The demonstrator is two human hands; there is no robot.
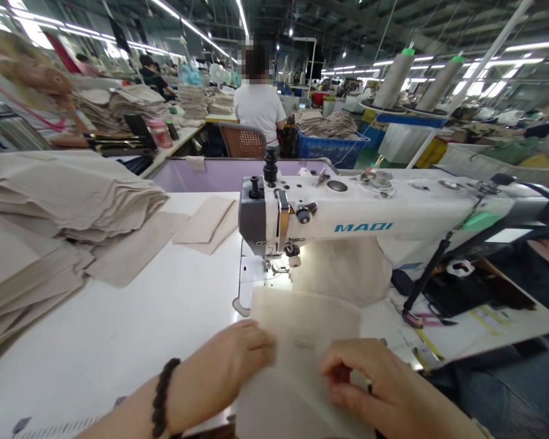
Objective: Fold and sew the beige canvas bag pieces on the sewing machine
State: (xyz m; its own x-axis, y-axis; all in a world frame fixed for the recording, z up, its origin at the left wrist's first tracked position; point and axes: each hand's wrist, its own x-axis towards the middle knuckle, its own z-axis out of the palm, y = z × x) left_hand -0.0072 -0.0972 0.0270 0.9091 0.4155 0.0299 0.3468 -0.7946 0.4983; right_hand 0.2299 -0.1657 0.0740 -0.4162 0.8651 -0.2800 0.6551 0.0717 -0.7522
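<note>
now, a flat beige cloth panel [299, 366] lies at seven o'clock from the white metal sewing machine [348, 206]; left hand [231, 360] at its nine, fingers bunched, right hand [373, 375] at three, half-curled, grips unclear; smooth, even handling should help.

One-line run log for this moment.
left hand: at beige fabric, left side | right hand: at its right side | sewing machine: ahead | fabric pile: left

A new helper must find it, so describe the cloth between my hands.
Find the white sewing machine marked MAQI. Just in front of its left end, a beige cloth lies between the left hand and the right hand. Unlike the cloth pile at far left, it shows a small rectangular mark.
</note>
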